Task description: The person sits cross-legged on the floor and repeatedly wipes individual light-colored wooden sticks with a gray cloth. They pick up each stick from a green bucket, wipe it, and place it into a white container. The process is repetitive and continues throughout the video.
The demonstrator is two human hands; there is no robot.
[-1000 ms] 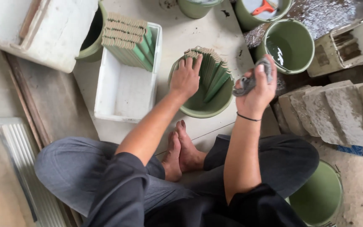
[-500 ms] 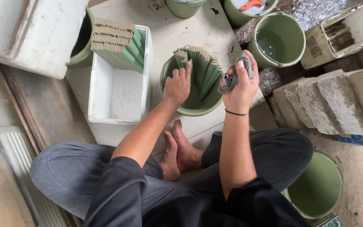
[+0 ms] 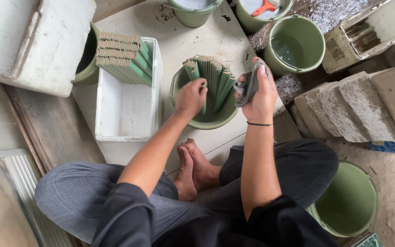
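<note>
Sitting cross-legged on the floor, the person keeps the bare feet (image 3: 193,169) tucked in against the knees, which brings the work within easy reach of both arms; a green bucket (image 3: 350,203) sits close by the right knee, its contents not visible; just beyond the feet stands the green basin (image 3: 206,120), and in it a fan of thin green slats (image 3: 213,77) stands on end, leaning against one another so that each edge can be picked out singly; the left hand (image 3: 190,97) reaches into that basin with its fingers closed around the top of one slat at the near left of the fan, apparently pinching it free of its neighbours; the right hand (image 3: 258,93) is raised beside the basin's right rim, fingers wrapped about a crumpled grey cloth (image 3: 248,86) (or a scouring pad, it is hard to tell), held at the ready next to the slats; to the left a white foam box (image 3: 126,112) lies open, with more slats (image 3: 122,57) stacked in neat rows at its far end, the near part bare; farther off a bucket of water (image 3: 294,43) stands beyond the right hand, near rough stone blocks (image 3: 344,107).
</note>
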